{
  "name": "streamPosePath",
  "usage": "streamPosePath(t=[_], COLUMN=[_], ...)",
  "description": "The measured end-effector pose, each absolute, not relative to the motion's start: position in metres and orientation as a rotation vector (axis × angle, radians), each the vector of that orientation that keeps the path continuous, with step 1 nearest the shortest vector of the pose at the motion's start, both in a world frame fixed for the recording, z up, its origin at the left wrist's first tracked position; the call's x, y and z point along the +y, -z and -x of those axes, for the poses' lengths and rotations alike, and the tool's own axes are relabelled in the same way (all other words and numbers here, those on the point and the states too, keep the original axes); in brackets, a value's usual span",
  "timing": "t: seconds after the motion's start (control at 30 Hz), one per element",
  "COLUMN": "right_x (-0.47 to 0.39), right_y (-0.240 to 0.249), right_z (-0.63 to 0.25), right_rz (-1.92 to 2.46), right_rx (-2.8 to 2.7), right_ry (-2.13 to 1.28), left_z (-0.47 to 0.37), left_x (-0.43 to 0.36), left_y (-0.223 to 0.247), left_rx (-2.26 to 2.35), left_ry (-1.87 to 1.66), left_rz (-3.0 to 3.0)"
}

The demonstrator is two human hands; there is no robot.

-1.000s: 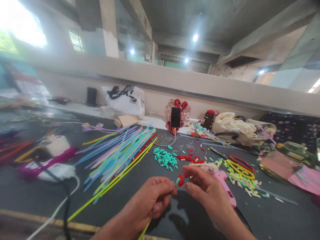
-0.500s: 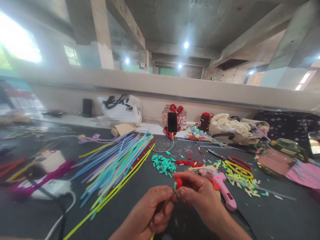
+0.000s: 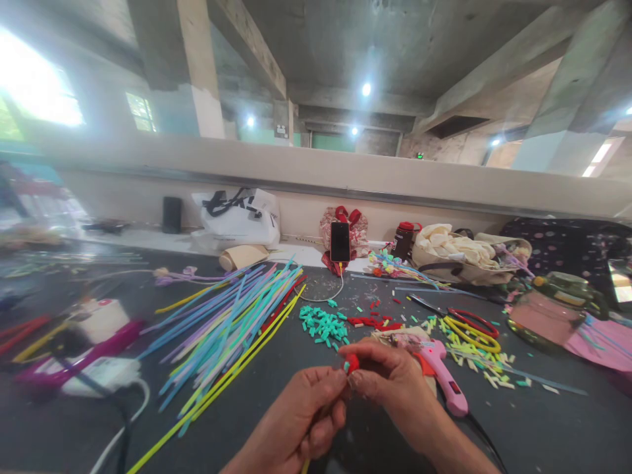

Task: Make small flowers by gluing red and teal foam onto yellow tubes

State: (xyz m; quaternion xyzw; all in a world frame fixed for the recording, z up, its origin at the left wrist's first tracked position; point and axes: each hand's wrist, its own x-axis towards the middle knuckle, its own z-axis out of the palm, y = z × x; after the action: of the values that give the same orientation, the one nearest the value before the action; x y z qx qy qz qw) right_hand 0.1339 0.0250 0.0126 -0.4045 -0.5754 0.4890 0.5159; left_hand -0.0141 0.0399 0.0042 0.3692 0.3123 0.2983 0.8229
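Close in front of me, both hands meet fingertip to fingertip above the dark table. My left hand (image 3: 309,415) is closed around a thin stem; its yellow end (image 3: 305,467) pokes out below the fist, the rest hidden by my fingers. Between thumb and fingers, my right hand (image 3: 395,385) pinches a small red fuzzy piece (image 3: 352,361). A teal bit (image 3: 346,367) shows on the left side of that red piece, beside my left thumb tip. Just beyond the hands lie a heap of short teal pieces (image 3: 323,324) and some red pieces (image 3: 378,323).
Long coloured pipe cleaners (image 3: 232,336) spread to the left. A pink glue gun (image 3: 442,375) lies right of my right hand, near yellow-handled scissors (image 3: 471,334) and cut pale pieces (image 3: 486,365). Farther back stands a phone (image 3: 340,241) on a cable. A glass jar (image 3: 548,313) is at right.
My left thumb has moved slightly up and right against the red piece, and the stem is now more covered by my fingers. My right hand keeps its pinch.
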Motion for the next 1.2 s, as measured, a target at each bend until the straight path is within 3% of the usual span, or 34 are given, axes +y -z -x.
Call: streamPosePath(t=[0.97, 1.2], right_x=[0.0293, 0.0314], right_y=[-0.0133, -0.0116], right_z=[-0.1364, -0.1374], right_rz=[1.025, 1.029], right_rx=[-1.289, -1.277], right_ry=[-1.293, -1.304], left_z=[0.0156, 0.0140], left_x=[0.0400, 0.0391], left_y=[-0.0025, -0.0032], left_rx=[0.662, 0.749], left_ry=[-0.533, -0.788], left_rz=[-0.885, -0.985])
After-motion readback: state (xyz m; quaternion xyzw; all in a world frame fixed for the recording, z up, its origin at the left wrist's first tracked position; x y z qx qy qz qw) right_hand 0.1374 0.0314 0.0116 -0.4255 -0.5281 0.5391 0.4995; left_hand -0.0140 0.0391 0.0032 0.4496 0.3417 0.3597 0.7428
